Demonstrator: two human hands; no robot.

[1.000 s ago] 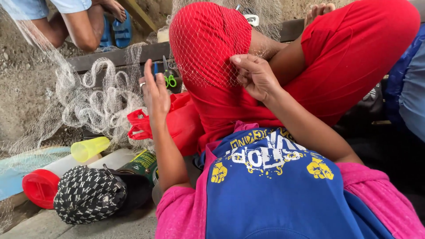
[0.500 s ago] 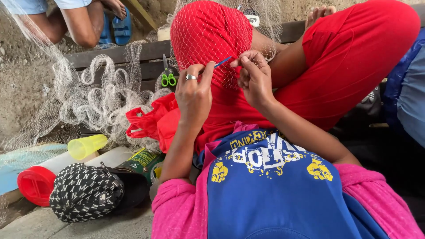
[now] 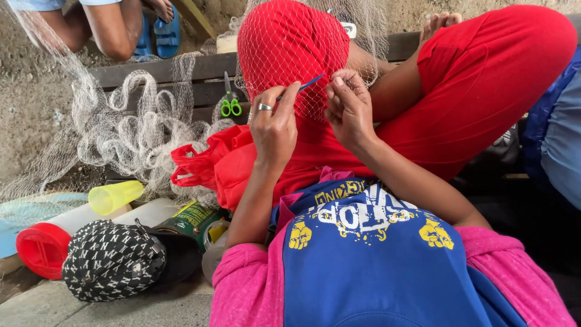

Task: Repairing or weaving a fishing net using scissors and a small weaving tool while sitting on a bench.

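Nearest you, your left hand (image 3: 273,124) pinches a thin blue plastic netting needle (image 3: 305,83). Just beside it, your right hand (image 3: 349,109) grips the pale mesh fishing net (image 3: 284,48), stretched over your raised red-trousered knee (image 3: 284,24). Farther off, green-handled scissors (image 3: 229,104) lie on the dark wooden bench (image 3: 163,75).

blue needle (image 3: 310,82) mostly hidden by left hand (image 3: 273,127), co-worker cropped

Soft, even daylight, weak shadows, sharp focus, slight wide-angle stretching at the edges.
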